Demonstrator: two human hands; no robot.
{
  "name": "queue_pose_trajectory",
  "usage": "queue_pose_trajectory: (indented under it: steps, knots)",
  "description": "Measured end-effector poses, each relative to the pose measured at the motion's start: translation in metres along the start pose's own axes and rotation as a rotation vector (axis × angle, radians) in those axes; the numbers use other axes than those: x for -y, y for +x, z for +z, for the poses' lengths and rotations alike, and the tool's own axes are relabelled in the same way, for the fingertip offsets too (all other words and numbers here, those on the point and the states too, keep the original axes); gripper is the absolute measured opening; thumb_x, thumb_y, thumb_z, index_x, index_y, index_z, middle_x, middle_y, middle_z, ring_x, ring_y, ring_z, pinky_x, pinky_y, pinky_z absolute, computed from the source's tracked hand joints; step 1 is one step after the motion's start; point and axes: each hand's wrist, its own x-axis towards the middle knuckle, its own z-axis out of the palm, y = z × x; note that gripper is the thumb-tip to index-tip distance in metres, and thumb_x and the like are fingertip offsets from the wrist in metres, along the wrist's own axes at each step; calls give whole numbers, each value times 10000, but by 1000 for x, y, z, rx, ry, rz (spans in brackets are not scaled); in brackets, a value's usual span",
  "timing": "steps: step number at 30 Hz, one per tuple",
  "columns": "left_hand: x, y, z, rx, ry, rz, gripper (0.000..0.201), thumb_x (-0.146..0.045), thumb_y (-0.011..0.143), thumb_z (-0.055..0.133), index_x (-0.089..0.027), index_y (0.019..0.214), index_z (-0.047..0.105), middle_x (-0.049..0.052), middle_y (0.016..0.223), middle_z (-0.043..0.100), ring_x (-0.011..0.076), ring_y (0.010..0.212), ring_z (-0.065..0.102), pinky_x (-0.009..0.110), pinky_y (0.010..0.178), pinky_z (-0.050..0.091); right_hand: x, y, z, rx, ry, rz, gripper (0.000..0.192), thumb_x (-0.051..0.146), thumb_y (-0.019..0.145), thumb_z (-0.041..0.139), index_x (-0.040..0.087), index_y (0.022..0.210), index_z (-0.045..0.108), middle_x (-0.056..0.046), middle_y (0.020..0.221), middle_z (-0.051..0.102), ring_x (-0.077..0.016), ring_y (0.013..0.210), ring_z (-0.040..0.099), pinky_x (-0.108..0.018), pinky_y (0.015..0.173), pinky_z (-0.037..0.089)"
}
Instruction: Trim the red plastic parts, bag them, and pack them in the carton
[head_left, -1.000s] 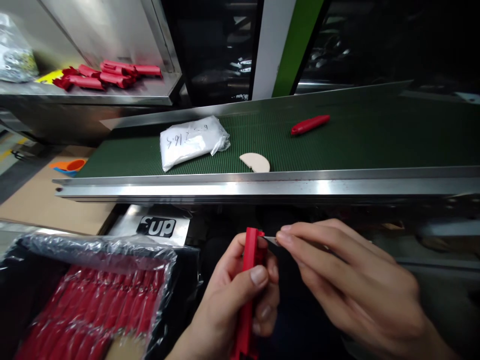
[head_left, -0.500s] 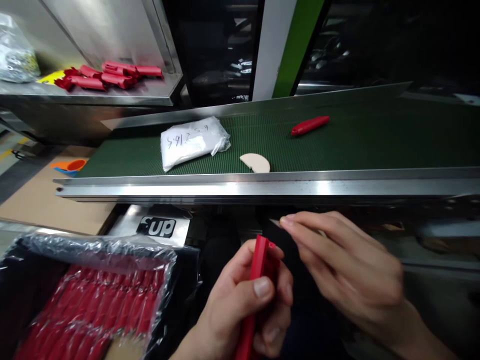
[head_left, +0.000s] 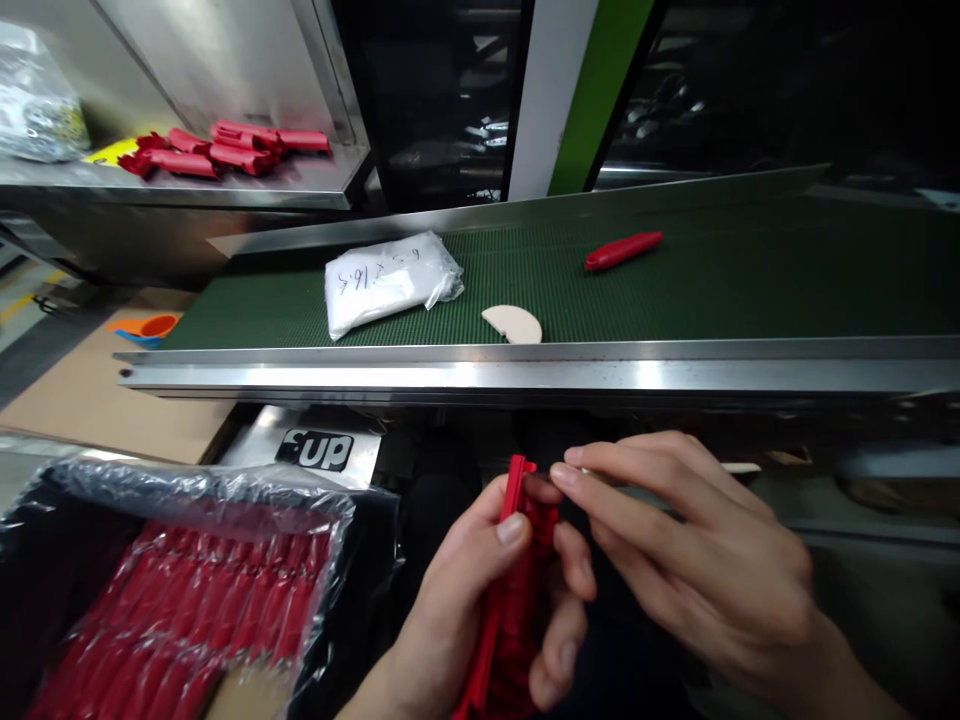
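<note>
My left hand (head_left: 472,580) is closed around a long red plastic part (head_left: 517,560), held tilted with its narrow end up; ribs show inside its hollow side. My right hand (head_left: 697,550) pinches a slim trimming knife (head_left: 742,468) between thumb and fingers. Its pale rear end shows behind the hand, while the grip is mostly hidden. The thin blade reaches to the upper end of the red part; whether it touches is too blurred to tell.
Ahead runs a green conveyor belt (head_left: 720,290) with a metal rail. On it lie a white plastic-wrapped packet (head_left: 390,285), a beige half-disc (head_left: 514,323) and a red piece (head_left: 622,250). A lined box (head_left: 337,520) of bagged red parts stands lower left. More red shells (head_left: 240,155) lie on a metal shelf.
The knife in my right hand has come left and down to the top of the red part. My left hand has turned the part, so more of its hollow side shows.
</note>
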Motion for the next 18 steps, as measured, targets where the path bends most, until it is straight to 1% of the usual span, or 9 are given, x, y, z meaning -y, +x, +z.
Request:
queue_pose_trajectory:
  steps: [6, 11, 13, 15, 18]
  knots:
    - [0, 1, 0, 14, -23, -13, 260, -317, 989, 350, -153, 1150, 472, 75, 850, 605, 77, 415, 523, 142, 360, 402, -2, -2, 0, 36, -23, -34, 424, -25, 848, 575, 139, 1236, 621, -110, 1151, 651, -236, 1004, 588, -410, 805, 482]
    - [1, 0, 1, 5, -46, -23, 274, -326, 985, 367, -153, 1160, 489, 74, 845, 615, 76, 412, 526, 134, 353, 393, -3, -2, 2, 9, -17, -39, 431, -25, 839, 584, 133, 1238, 618, -115, 1160, 645, -253, 1017, 583, -421, 811, 479]
    - [1, 1, 1, 3, -57, -38, 284, -341, 984, 371, -151, 1137, 516, 75, 832, 629, 84, 409, 529, 142, 348, 399, -3, -3, 1, 17, -27, -43, 441, -26, 841, 565, 137, 1249, 612, -119, 1177, 642, -265, 1035, 579, -429, 817, 475]
    - [1, 0, 1, -1, -48, -67, 357, -388, 991, 347, -116, 1045, 572, 67, 707, 623, 83, 375, 494, 138, 331, 378, -4, -4, 1, 26, -46, -62, 436, -19, 851, 534, 135, 1253, 607, -124, 1192, 638, -277, 1046, 574, -444, 820, 468]
    - [1, -1, 0, 17, -28, -158, 529, -496, 984, 320, -78, 882, 627, 52, 507, 554, 72, 330, 427, 115, 312, 324, -7, -5, 1, 17, -77, -88, 405, 16, 880, 482, 146, 1242, 610, -126, 1197, 644, -289, 1046, 575, -466, 820, 457]
